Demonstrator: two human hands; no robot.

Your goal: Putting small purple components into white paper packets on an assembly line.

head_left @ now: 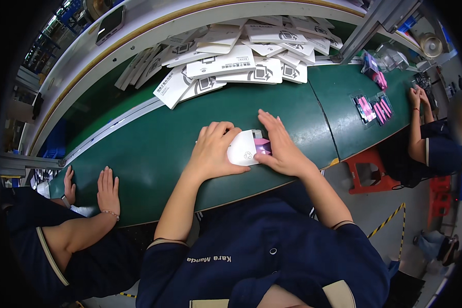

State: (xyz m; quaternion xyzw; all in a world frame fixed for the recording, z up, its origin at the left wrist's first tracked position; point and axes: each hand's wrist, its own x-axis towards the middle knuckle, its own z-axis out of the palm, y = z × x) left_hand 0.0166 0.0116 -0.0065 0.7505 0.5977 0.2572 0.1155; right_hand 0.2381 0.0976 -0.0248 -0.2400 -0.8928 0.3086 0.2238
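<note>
My left hand (214,145) is closed around a small white carton (243,149) with a round mark on it, just above the green bench. From the carton's right end sticks a clear plastic tray with pink pieces (262,146), part of it inside the carton. My right hand (283,146) lies against that outer end, its thumb touching near the carton's near corner. Its fingers are stretched out and apart, pointing away from me. How much of the tray is inside the carton is hidden by the white card.
A heap of flat white cartons (231,60) lies along the bench's far side. Farther right are trays of pink pieces (370,109). A co-worker's hands (108,190) rest on the bench at left; another co-worker's hands (418,96) are at far right. A phone (110,24) lies on the shelf.
</note>
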